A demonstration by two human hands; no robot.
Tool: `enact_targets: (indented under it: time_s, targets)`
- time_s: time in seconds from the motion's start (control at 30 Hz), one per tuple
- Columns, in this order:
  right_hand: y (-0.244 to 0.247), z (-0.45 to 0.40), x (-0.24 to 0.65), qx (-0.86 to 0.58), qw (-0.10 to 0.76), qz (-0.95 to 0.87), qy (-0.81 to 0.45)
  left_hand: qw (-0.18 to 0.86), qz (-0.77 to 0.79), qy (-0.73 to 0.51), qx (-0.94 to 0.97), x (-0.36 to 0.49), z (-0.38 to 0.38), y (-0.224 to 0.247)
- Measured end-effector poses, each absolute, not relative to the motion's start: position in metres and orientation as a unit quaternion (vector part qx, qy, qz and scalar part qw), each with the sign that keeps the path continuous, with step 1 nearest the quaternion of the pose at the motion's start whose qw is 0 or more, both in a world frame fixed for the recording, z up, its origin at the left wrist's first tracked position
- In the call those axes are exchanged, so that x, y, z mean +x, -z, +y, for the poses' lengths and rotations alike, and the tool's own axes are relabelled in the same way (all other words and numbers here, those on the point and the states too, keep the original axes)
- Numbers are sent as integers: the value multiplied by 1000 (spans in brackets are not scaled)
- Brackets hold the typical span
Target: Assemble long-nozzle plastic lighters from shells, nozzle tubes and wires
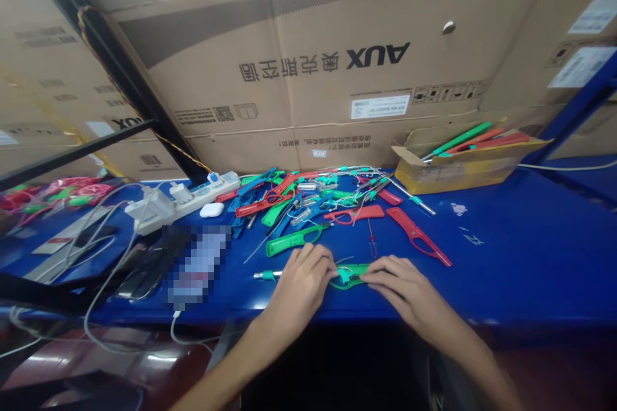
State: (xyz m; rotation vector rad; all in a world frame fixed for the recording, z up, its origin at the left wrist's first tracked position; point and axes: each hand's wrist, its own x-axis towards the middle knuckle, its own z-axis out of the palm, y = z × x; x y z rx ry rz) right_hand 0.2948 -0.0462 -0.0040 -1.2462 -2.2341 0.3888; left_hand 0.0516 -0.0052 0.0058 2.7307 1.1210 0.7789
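Note:
A green lighter casing [355,271] with a trigger loop lies near the front of the blue table, between my hands. My left hand [306,276] has its fingers closed at the casing's left part, beside a small teal piece [344,275] and a thin white wire. To its left, a metal lighter tube [267,275] with a teal collar sticks out from behind the hand. My right hand [402,282] pinches the casing's right end. Just beyond are a small screwdriver [373,244], a green casing half [295,241] and a red casing [417,234].
Several loose lighter parts [277,202] are heaped at the back. A cardboard box [463,170] of long lighters stands at the back right. Leftward are a power strip [212,192], a white earbud case [211,210], a phone [200,270] and cables. Large cartons [308,26] stand behind.

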Motion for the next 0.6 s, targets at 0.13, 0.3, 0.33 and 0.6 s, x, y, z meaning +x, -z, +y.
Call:
enact_targets:
  time_s: [0.13, 0.3, 0.33, 0.6]
  targets:
    - [5, -44, 295, -470, 278, -821, -165, 66, 371, -274, 885, 53, -5, -6]
    - [5, -43, 295, -472, 283, -815, -180, 80, 381, -278, 878, 53, -5, -5]
    - [5, -43, 295, -471, 283, -815, -182, 73, 377, -277, 881, 53, -5, -5]
    - [6, -43, 296, -467, 272, -819, -191, 4, 354, -282, 892, 52, -4, -5]
